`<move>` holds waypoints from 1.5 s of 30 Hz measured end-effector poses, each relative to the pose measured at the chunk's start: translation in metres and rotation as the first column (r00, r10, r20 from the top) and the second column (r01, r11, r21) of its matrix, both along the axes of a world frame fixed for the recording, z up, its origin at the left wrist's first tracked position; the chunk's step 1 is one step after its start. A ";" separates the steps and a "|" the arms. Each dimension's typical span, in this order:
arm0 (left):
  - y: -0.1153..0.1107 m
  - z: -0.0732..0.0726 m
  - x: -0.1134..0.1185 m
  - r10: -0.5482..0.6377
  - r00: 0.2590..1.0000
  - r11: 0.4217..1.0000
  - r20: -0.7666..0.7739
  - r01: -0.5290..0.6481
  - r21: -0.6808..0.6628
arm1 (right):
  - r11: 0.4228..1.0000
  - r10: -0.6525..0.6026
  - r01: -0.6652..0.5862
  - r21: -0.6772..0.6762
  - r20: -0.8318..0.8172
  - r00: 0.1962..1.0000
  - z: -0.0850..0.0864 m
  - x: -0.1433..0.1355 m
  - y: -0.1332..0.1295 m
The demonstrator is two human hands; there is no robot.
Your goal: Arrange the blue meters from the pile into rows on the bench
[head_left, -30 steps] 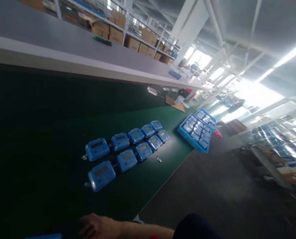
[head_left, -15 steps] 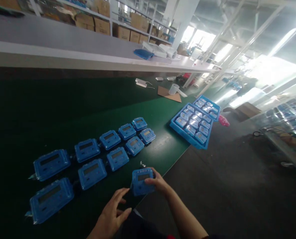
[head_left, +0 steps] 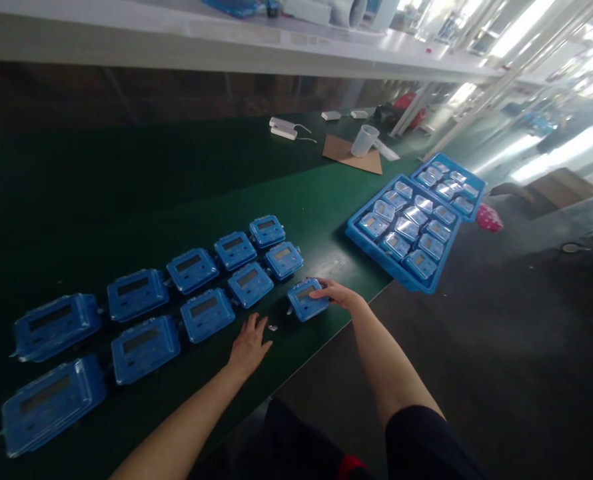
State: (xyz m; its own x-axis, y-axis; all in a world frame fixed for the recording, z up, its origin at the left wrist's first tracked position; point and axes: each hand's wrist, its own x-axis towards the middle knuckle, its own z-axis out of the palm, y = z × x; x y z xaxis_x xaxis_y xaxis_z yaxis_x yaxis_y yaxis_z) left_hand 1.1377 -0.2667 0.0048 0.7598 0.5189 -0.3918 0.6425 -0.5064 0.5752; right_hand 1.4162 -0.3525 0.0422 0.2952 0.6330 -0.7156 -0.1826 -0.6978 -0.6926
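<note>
My right hand [head_left: 332, 292] grips a blue meter box [head_left: 304, 303] with a clear cover and a small display window, fingers along its right side. The box is low over the green table, near its front edge; whether it touches the surface I cannot tell. To its left, my left hand [head_left: 249, 343] is open with fingers spread, holding nothing, beside a small pale scrap [head_left: 273, 327]. Two rows of similar blue meter boxes [head_left: 207, 315] lie on the table to the left, the nearest ones just beyond my left hand.
Two blue trays of meter boxes, the nearer tray [head_left: 384, 260] at the table's right edge, stand beyond my right hand. Farther back are a piece of cardboard [head_left: 337, 152], a translucent cup [head_left: 365, 141] and white modules with wires [head_left: 283, 132]. A white shelf [head_left: 176, 50] overhangs the back.
My right hand has carried the meter box forward and right, away from my body. My left hand has moved forward too, staying open. The camera view has tilted downward.
</note>
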 end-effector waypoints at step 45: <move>-0.018 0.115 -0.119 -0.038 0.925 0.995 0.377 0.071 -0.072 | 0.955 0.225 0.011 0.297 -0.746 0.626 0.043 -0.232 -0.022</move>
State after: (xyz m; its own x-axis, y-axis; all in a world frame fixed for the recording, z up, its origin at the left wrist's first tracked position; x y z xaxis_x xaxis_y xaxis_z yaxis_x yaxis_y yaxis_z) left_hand 1.0184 -0.2849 0.1197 0.8856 0.4505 -0.1126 0.3446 -0.4749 0.8098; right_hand 1.1842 -0.3741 0.0856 -0.3657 0.8098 -0.4587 -0.6621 -0.5727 -0.4833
